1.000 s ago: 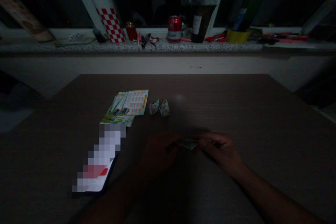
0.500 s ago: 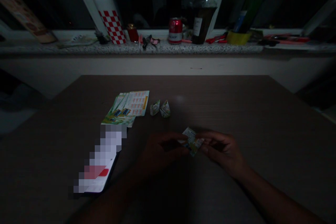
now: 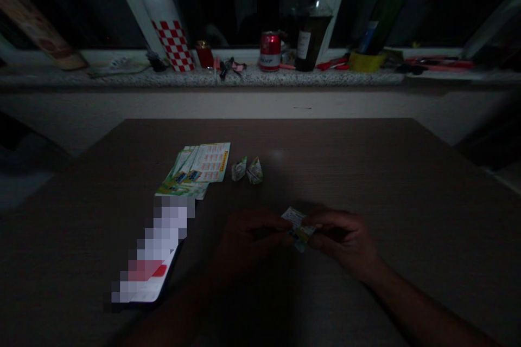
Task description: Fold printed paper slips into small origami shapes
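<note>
A small folded piece of printed paper (image 3: 300, 229), white, green and yellow, is pinched between my two hands above the table. My left hand (image 3: 252, 236) grips its left side with thumb and fingers, and my right hand (image 3: 345, 236) grips its right side. The fingertips cover parts of both edges. Beyond my hands stand two small folded paper shapes (image 3: 254, 171), close together, in the same kind of print. To their left lies a fanned stack of printed leaflets (image 3: 211, 165) with red print on the top one.
A phone (image 3: 148, 287) with a lit, partly blurred screen lies left on the brown table (image 3: 345, 152). Along the windowsill (image 3: 244, 79) stand a checkered bottle (image 3: 175, 46), a red can (image 3: 270, 51), a dark cup (image 3: 311, 43) and a green bottle (image 3: 386, 11). The room is dim.
Both hands keep their pinch on the folded paper, which has tilted slightly and sits a little lower in the view. The whole scene has shifted slightly down; the things on the table stay put.
</note>
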### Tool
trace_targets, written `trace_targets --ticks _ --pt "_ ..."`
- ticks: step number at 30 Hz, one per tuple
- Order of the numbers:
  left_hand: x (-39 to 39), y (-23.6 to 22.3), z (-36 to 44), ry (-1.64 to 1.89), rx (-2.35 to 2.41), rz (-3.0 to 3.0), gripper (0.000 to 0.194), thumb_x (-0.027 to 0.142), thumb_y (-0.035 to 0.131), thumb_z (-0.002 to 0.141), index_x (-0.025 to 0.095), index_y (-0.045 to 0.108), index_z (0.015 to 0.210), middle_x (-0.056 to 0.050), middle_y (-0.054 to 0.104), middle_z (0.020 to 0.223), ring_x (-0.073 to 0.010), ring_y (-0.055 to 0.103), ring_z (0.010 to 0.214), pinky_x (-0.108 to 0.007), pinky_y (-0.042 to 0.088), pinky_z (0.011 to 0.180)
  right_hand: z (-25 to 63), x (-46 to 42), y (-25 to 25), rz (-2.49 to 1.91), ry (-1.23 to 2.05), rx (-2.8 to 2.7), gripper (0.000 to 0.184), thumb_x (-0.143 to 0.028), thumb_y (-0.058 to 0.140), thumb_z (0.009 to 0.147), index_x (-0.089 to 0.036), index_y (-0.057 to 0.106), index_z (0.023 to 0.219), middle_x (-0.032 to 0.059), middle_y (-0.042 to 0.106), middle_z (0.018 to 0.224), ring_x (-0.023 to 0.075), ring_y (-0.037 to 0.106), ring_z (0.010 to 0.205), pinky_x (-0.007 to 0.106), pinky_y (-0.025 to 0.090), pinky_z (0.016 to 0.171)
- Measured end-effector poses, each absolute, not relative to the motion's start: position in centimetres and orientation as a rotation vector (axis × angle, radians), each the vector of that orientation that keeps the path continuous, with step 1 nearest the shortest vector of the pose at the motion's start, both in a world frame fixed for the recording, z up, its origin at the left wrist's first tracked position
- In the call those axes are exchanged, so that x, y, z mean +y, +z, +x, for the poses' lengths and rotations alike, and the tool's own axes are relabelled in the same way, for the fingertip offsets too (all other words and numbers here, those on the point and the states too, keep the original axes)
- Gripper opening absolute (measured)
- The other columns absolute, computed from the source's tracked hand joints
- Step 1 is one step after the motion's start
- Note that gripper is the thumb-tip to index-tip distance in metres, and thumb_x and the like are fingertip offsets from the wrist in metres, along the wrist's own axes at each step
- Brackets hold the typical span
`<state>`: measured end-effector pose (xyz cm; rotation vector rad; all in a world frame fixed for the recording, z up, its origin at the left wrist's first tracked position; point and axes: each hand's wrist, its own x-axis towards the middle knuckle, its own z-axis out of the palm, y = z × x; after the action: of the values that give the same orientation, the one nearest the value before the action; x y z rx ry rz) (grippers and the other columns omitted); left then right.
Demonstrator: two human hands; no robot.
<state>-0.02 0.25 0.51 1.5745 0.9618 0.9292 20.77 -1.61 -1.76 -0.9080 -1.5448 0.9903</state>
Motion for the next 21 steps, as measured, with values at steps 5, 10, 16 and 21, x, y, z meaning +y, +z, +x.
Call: trace_targets --ticks 5,10,16,21 --pt "0.05 0.42 -0.13 0.938 0.92 1.676 0.017 0.021 0.075 0.072 0.021 0.076 0.089 -0.003 0.076 0.084 -0.0168 0.069 0.076 -0.024 0.053 0.069 20.77 -1.58 -1.86 -0.867 0.994 -1.561 0.022 -0.032 0.078 0.073 -0.023 0.076 0.093 0.007 0.074 0.085 0.0192 0.068 0.075 0.029 0.056 0.065" --pt "-0.14 0.37 -0.14 0.909 0.863 1.766 0.019 0.027 0.067 0.081 0.022 0.074 0.099 -0.004 0.074 0.089 -0.0165 0.068 0.08 -0.025 0.051 0.073 20.5 -1.67 -1.55 -0.838 0.978 -1.55 0.02 -0.031 0.078 0.073 -0.023 0.076 0.091 0.0077 0.074 0.083 0.0193 0.069 0.073 0.029 0.057 0.063" --pt "-0.4 0.54 0.43 0.881 0.879 1.806 0.021 0.026 0.057 0.088 0.018 0.076 0.086 -0.004 0.072 0.076 -0.0147 0.066 0.069 -0.023 0.048 0.065 20.32 -1.68 -1.22 -0.879 0.892 -1.557 0.007 -0.026 0.074 0.077 -0.023 0.078 0.082 0.0057 0.074 0.073 0.017 0.068 0.062 0.026 0.056 0.055" --pt "-0.31 0.39 0.25 0.961 1.017 1.701 0.014 0.024 0.071 0.077 0.022 0.076 0.09 -0.002 0.076 0.086 -0.0172 0.069 0.077 -0.025 0.052 0.069 20.29 -1.68 -1.0 -0.911 0.861 -1.531 0.007 -0.023 0.071 0.079 -0.023 0.078 0.078 0.0042 0.075 0.07 0.0165 0.068 0.059 0.025 0.056 0.054"
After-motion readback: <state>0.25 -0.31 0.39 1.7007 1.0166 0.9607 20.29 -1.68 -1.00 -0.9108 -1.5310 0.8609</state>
